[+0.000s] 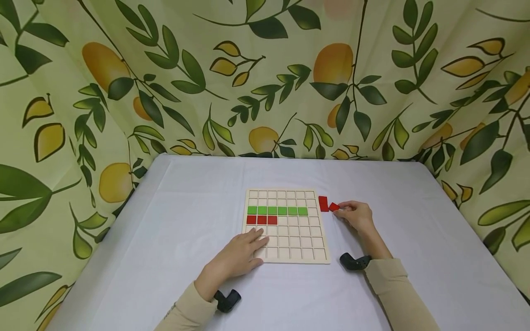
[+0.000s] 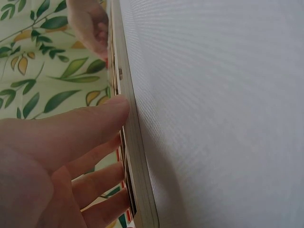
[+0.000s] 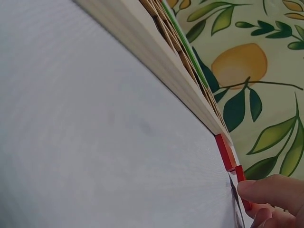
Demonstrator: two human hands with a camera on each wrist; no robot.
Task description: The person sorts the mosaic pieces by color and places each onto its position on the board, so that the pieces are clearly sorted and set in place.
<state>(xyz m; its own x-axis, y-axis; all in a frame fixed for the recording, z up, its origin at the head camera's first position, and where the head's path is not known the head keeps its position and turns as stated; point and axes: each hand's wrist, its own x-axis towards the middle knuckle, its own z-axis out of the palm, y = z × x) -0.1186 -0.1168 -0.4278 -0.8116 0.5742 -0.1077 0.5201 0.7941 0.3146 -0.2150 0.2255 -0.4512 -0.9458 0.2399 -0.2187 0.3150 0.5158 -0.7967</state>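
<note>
A pale wooden grid board (image 1: 304, 242) lies on the table, with a row of green square tiles (image 1: 272, 211) and, just below it, three red square tiles (image 1: 262, 220) at the left. My left hand (image 1: 240, 253) rests on the board's lower left corner with fingers spread straight; in the left wrist view its thumb touches the board's edge (image 2: 135, 142). Right of the board, my right hand (image 1: 357, 215) pinches a red tile (image 1: 334, 207) between thumb and fingers. That tile also shows in the right wrist view, where the thumb (image 3: 266, 190) overlaps it.
More red tile pieces (image 1: 323, 203) lie against the board's right edge, beside the pinched one. Black devices (image 1: 354, 262) are worn at both wrists. White cloth covers the table (image 1: 186, 202), and a fruit-patterned curtain (image 1: 265, 92) hangs behind and at the sides.
</note>
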